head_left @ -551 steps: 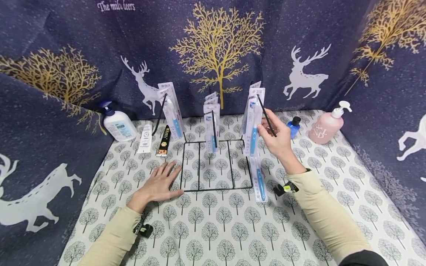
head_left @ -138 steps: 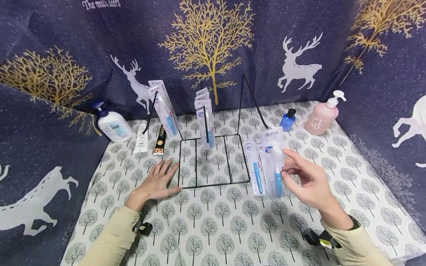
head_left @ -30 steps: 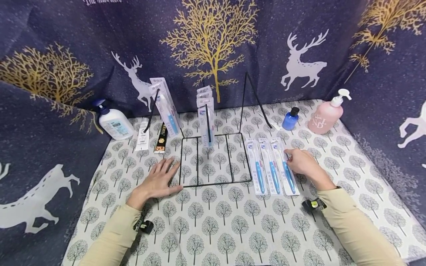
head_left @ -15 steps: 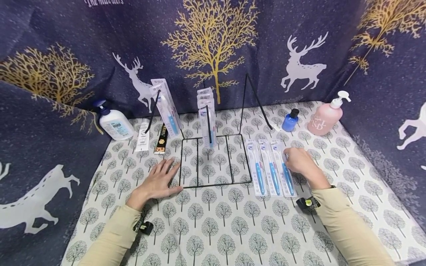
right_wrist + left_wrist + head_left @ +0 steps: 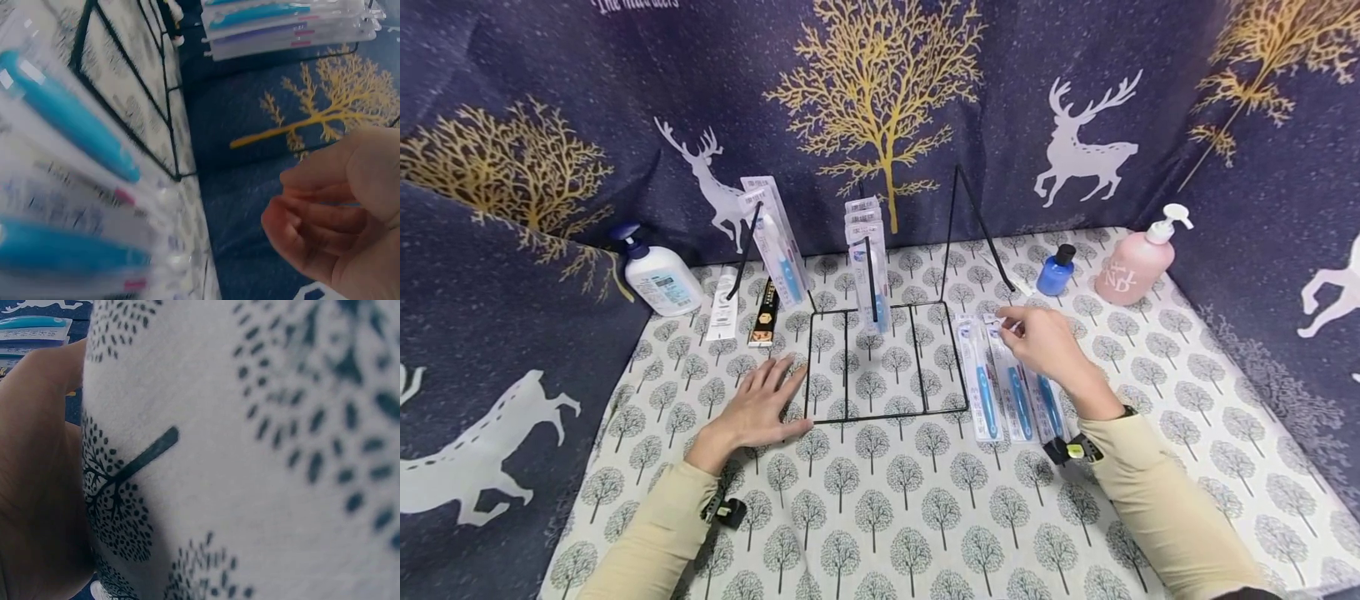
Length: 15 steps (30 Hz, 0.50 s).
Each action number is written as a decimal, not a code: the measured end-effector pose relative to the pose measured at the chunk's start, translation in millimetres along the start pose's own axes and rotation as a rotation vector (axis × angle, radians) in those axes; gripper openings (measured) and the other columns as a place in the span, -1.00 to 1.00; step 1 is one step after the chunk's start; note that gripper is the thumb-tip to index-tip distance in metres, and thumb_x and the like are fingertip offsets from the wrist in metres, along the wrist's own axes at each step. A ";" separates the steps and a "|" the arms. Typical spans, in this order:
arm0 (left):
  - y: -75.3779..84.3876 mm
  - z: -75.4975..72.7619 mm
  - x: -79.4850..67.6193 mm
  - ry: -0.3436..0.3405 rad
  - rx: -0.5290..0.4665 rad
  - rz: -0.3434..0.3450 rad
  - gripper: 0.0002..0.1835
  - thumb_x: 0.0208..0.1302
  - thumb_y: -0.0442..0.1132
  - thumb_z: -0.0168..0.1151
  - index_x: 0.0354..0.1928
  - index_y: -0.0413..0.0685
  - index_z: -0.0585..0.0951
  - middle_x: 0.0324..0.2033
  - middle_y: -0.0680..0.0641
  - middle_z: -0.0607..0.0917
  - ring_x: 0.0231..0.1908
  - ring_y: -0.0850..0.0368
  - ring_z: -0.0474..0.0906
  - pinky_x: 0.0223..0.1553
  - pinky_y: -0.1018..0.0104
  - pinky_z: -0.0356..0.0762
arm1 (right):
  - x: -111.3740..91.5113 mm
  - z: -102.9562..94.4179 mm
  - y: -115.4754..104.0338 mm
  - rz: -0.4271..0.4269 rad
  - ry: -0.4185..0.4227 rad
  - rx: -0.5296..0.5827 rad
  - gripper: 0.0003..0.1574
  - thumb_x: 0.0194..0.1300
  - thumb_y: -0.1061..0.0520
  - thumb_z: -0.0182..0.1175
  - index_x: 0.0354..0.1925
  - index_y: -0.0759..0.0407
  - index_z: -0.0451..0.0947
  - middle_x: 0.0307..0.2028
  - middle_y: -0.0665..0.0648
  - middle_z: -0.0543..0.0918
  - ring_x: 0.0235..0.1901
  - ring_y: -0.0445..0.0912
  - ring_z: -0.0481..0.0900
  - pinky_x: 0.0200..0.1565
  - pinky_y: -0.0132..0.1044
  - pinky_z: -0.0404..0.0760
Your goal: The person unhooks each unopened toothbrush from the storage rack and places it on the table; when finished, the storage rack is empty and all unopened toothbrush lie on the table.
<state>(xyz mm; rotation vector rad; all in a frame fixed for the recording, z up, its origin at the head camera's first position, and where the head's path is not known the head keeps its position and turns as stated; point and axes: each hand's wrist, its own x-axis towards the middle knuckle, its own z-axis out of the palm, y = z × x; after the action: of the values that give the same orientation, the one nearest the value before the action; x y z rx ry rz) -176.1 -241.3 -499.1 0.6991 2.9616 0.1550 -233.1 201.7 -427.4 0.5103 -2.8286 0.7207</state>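
Observation:
Three packaged blue toothbrushes (image 5: 986,396) lie side by side on the tablecloth, right of a black wire rack (image 5: 887,415). Over the upper ends of the middle and right packs is my right hand (image 5: 1041,342), partly covering them. Its fingers (image 5: 312,209) are loosely bent in the right wrist view, with nothing between them. My left hand (image 5: 756,414) rests on the cloth with fingers spread, thumb at the rack's front left corner. More toothbrush packs hang on the rack's left hook (image 5: 778,254) and middle hook (image 5: 872,279); the right hook (image 5: 981,217) is bare.
A white pump bottle (image 5: 662,282), a white tube (image 5: 722,310) and a black tube (image 5: 764,317) are at the back left. A small blue bottle (image 5: 1056,273) and a pink pump bottle (image 5: 1133,267) stand back right. Dark printed curtain (image 5: 700,83) rises behind.
Packs from the rack's right hook now lie in a row on the cloth. In the last half second my right hand moved left from the rightmost pack's side. The left hand stays put.

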 end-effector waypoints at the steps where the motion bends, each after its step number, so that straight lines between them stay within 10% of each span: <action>1: 0.0 -0.2 -0.2 0.001 0.003 0.001 -0.02 0.08 0.43 -0.06 0.41 0.01 0.00 0.41 -0.16 -0.08 0.35 -0.29 -0.11 0.26 -0.33 -0.10 | 1.9 0.0 -4.3 -0.019 0.010 0.022 -0.65 0.15 0.15 0.18 -0.05 0.16 0.58 -0.43 0.10 0.70 -0.48 -0.09 0.62 -0.43 -0.22 0.58; 15: -1.8 0.8 -0.6 0.000 -0.005 0.009 -0.03 0.09 0.44 -0.08 0.41 0.03 0.00 0.42 -0.14 -0.10 0.36 -0.27 -0.13 0.27 -0.32 -0.10 | 33.8 18.3 -58.9 -0.314 0.159 0.386 -0.70 0.14 0.19 0.25 -0.11 0.19 0.59 -0.23 0.09 0.68 -0.31 -0.13 0.63 -0.23 -0.32 0.65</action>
<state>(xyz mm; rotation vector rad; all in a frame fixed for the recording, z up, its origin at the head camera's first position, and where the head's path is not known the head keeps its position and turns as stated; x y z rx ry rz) -176.3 -243.1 -500.1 0.7125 2.9578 0.1624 -244.2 134.6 -409.3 0.8867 -2.3887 1.1829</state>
